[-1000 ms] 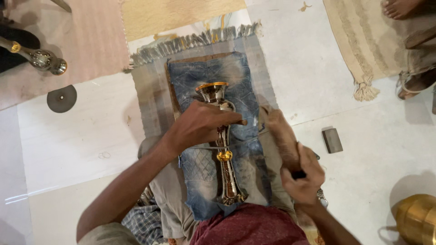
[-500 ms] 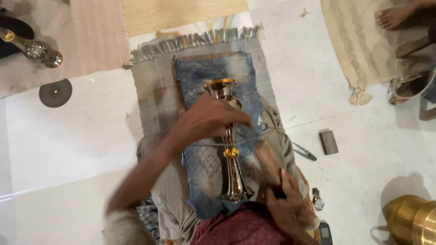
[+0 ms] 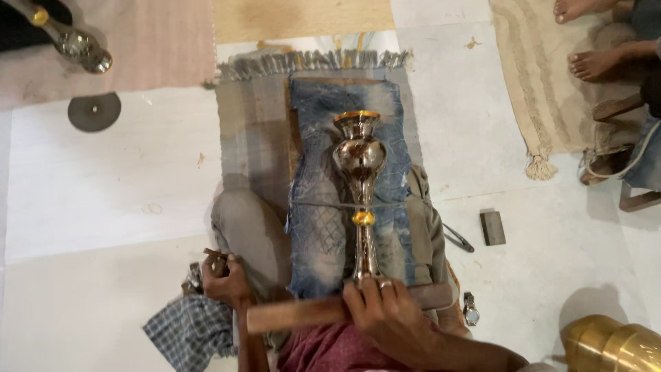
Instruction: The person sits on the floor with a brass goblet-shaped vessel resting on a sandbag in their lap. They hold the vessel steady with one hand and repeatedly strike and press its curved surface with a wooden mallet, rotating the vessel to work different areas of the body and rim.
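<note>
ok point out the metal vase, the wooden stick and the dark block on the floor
metal vase (image 3: 359,160), head view, on its round belly
wooden stick (image 3: 292,314), head view, on the bare shaft between the hands
dark block (image 3: 492,228), head view, on its top face

Single view from the camera on my head. It looks almost straight down, close over my lap and the floor (image 3: 103,186).

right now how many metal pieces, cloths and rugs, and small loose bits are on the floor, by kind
metal vases and vessels: 3 (silver vase under the right hand, silver piece top left, brass pot)
cloths and rugs: 5 (denim cloth, grey mat, pink rug, cream rug, checked cloth by the left hand)
small loose bits: 3 (grey disc, dark block, wristwatch)
total: 11
</note>
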Demonstrator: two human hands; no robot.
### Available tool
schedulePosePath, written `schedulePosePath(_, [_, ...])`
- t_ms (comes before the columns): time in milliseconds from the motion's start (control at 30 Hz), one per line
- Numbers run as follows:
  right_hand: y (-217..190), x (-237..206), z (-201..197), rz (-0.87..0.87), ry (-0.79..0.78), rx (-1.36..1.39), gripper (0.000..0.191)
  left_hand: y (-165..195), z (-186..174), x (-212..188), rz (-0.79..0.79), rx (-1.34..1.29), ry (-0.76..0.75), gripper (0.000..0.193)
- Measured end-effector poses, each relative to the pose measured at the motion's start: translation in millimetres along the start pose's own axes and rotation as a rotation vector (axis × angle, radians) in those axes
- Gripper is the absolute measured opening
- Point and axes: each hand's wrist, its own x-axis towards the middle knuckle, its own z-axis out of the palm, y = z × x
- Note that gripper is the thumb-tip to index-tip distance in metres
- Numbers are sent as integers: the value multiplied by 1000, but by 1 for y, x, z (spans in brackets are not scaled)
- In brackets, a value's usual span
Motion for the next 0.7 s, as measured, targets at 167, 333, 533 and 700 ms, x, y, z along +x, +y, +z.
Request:
schedulePosePath(167, [14,-16,17,104,169,169,44,4,-14,-13,18,-91,-13,23])
schedulePosePath(333, [38,-35,39,52,524,456,49,6,-1,-13,-242,-742,-192,22])
schedulePosePath(533, [34,-44,65,108,697,812,57,48,30,-20,-103,-726,-405,22])
schedulePosePath(700, [43,-45,90,564,250,1019,27,107,82,-46,146,-683,-641,15])
